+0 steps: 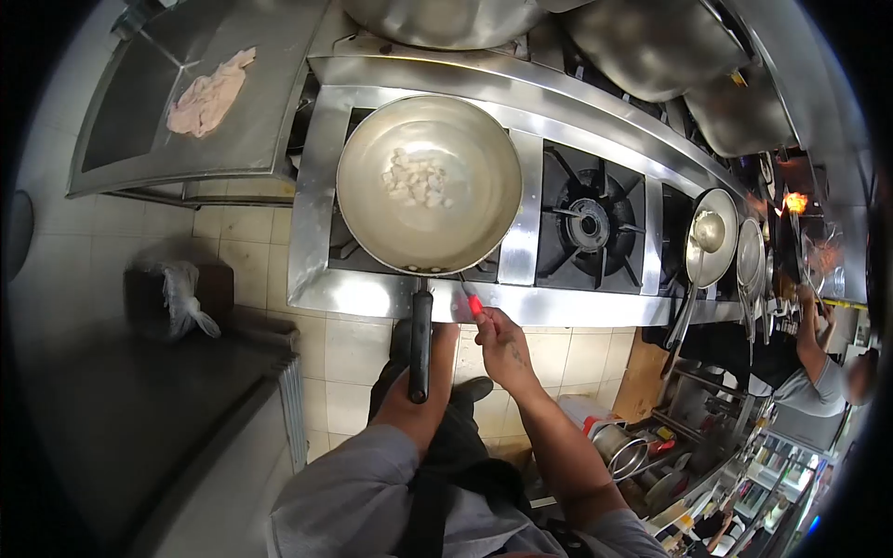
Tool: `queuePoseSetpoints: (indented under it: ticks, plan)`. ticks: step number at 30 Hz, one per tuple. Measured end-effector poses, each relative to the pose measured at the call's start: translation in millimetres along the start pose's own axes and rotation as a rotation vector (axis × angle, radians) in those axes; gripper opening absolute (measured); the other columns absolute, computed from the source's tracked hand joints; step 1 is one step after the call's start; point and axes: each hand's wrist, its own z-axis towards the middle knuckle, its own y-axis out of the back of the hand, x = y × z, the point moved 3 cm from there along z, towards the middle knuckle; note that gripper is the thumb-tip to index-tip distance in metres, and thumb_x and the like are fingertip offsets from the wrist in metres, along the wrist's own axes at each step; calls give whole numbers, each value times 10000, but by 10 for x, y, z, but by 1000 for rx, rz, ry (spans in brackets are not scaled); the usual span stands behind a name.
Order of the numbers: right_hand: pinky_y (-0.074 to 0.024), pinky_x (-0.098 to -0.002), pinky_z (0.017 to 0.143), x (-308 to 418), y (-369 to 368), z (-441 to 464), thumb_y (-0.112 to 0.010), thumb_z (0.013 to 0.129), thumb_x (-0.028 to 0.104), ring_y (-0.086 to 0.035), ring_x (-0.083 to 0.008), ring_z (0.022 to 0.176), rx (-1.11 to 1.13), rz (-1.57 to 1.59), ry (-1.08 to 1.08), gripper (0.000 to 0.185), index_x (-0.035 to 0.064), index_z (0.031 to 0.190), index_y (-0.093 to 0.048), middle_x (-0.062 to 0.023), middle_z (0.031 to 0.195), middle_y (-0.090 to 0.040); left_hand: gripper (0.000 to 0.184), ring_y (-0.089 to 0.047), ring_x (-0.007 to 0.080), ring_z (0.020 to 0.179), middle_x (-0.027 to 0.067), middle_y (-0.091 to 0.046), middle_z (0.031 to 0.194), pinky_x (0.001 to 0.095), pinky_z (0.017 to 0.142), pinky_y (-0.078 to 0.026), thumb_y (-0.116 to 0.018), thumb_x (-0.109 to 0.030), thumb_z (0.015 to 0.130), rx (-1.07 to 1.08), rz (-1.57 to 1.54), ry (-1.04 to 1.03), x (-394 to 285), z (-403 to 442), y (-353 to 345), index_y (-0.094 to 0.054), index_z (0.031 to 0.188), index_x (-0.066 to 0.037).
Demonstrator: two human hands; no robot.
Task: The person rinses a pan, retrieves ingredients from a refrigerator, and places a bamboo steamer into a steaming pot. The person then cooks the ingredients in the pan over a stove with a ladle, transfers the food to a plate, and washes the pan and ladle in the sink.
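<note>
Right hand grips a red-handled tool over the steel stove's front edge, pointing toward the round silvery pan; left hand hidden, grip untellable.

We see a grey top with short, loose sleeves. The left sleeve is wide and creased, ending near the elbow; the right sleeve matches it in colour. A broad black strap runs down the front. Below, we make out dark trousers and a dark shoe with a rounded toe. Both forearms are bare. Small dark marks, too fine for us to read, show on the back of the right hand.
</note>
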Motion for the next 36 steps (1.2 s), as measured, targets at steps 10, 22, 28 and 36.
queuePoseSetpoints:
  ticks: [10,22,28,36]
  plan:
    - [-460,-297,680,81,-165,195,-441,983,277,-557,-154,700,27,106,-18,358,-27,1104,-588,-90,746,-597,704,-615,256,654,119,-628,796,381,551,-487,-333,-722,821,3,163,266,-117,-402,232,-595,905,-75]
    - [-470,-350,599,-363,-415,366,-453,964,342,-574,-187,596,-78,330,-39,344,41,951,-617,-95,684,-605,795,-653,331,792,202,-657,896,446,662,-519,-201,-698,903,80,873,245,-1180,-2876,-1414,-521,1165,-20]
    - [-337,-397,389,28,-293,172,-425,932,316,-456,-193,441,8,682,-416,274,114,820,-574,-62,599,-509,280,-459,164,441,11,-456,574,294,393,-372,-571,-366,923,-83,1035,-33,-915,-2806,-1718,-479,819,-123]
    - [-285,-274,329,-158,-20,-425,-443,948,395,-375,-118,409,156,918,-452,303,162,1129,-513,-71,737,-519,303,-436,147,441,-6,-436,569,289,389,-338,-558,-388,930,-118,1082,-113,-787,-2831,-1777,-464,799,-131]
